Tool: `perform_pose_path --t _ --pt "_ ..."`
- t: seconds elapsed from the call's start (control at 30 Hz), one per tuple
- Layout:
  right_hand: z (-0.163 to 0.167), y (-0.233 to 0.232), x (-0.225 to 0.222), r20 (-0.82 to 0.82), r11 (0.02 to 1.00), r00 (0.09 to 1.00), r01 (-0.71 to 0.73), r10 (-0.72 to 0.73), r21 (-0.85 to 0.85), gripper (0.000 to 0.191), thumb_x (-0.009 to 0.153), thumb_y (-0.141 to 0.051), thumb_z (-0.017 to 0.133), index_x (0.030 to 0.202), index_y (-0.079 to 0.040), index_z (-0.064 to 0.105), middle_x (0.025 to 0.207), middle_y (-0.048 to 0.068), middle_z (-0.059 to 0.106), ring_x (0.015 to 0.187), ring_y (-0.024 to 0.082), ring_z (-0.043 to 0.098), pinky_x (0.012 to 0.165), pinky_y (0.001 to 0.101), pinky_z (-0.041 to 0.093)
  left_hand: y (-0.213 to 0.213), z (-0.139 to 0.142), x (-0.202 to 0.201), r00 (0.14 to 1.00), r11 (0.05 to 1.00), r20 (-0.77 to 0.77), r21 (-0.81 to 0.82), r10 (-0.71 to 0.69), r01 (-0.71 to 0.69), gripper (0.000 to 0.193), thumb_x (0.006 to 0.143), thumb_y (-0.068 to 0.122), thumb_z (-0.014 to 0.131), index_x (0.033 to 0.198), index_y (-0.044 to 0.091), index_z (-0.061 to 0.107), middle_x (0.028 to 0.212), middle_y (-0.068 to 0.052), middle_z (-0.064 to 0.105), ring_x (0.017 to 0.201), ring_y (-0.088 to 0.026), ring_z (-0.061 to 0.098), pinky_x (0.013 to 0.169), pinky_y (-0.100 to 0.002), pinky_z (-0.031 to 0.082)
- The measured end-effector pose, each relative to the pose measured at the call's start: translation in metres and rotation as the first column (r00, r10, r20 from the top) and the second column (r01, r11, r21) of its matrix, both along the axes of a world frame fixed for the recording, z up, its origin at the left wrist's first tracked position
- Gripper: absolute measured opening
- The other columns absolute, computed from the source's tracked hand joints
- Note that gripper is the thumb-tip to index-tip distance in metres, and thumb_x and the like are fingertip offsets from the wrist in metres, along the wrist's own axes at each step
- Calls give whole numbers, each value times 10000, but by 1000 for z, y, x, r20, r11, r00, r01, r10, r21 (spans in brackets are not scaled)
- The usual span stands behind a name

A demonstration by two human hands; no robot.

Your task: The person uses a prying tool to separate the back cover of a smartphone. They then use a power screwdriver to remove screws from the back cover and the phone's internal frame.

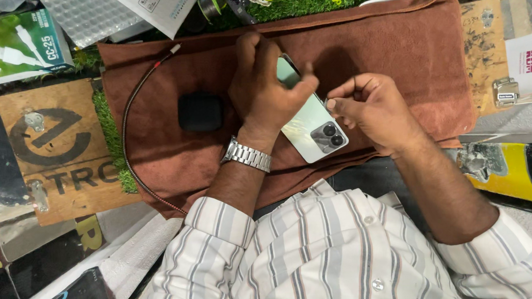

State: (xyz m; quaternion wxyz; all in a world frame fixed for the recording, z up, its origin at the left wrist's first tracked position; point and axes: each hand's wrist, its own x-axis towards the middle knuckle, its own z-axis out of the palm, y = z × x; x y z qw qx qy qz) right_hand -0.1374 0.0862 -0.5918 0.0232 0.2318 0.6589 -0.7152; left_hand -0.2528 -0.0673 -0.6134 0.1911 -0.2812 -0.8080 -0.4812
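Upper left of frame: green box (16,44) on the table. Braided cable (129,108) curves down the cloth's (407,48) left side. Black case (200,111) lies left of centre on the cloth. Left hand (268,88), centre, fingers curled round the phone (314,125), back side up, camera end toward lower right. Right hand (368,109), just right, pinches a small item at the phone's edge; item too small to identify.

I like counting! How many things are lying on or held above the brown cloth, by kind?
Phone, in the left hand: 1
Black case: 1
Braided cable: 1
Small part pinched in the right hand: 1
Total: 4
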Motion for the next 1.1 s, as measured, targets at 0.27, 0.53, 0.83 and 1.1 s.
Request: perform_pose_path --t 0.27,0.53,0.83,1.1 --pt "-34 15 -2 -144 963 987 -34 75 269 100 974 22 689 1073 24 705 986 26 734 891 46 647 801 214 546 20 -29 -24 999 999 26 22 -39 38 390 732 284 788 1006 105 575 1174 -78 533 908 -304 664 720 -448 576" --pt "-101 34 -48 -128 947 990 -22 66 320 97 972 31 691 1067 27 710 974 38 734 866 50 656 770 216 557 54 -84 -64 998 990 44 132 -54 48 244 756 229 663 940 97 571 1076 -78 562 823 -256 639 693 -388 581" --pt "-118 70 -58 -72 955 979 -167 190 247 108 931 52 679 1022 24 730 910 36 740 812 50 660 704 206 546 83 -99 -66 998 996 54 85 -28 23 174 814 232 624 915 94 648 1157 -99 618 843 -271 692 711 -394 603" --pt "-115 96 -75 205 986 976 -99 70 133 74 871 14 747 937 27 716 746 28 685 587 52 559 492 217 461 115 -107 -65 1000 999 25 42 -17 16 215 790 236 663 945 91 627 1150 -106 595 873 -303 684 731 -422 593"
